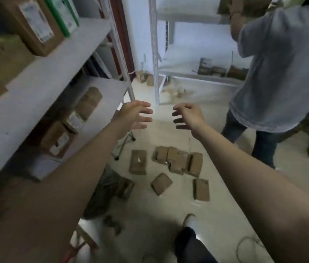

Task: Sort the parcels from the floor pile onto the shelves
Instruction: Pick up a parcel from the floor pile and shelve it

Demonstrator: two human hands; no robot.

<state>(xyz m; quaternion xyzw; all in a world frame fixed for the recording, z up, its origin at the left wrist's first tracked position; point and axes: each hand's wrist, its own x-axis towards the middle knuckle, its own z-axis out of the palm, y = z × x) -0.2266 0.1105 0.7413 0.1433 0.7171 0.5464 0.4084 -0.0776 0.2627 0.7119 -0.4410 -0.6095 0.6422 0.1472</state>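
Shelves (41, 76) stocked with boxes are seen at left. Left hand (136, 116) and right hand (187, 115) are held out empty, fingers spread, above brown parcels (176, 161) scattered on the floor (146, 209) below.

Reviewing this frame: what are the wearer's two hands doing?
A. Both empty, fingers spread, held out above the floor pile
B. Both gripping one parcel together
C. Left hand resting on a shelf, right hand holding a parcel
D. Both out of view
A: the left hand and right hand are open with fingers spread and hold nothing, while the brown parcels lie on the floor below them.
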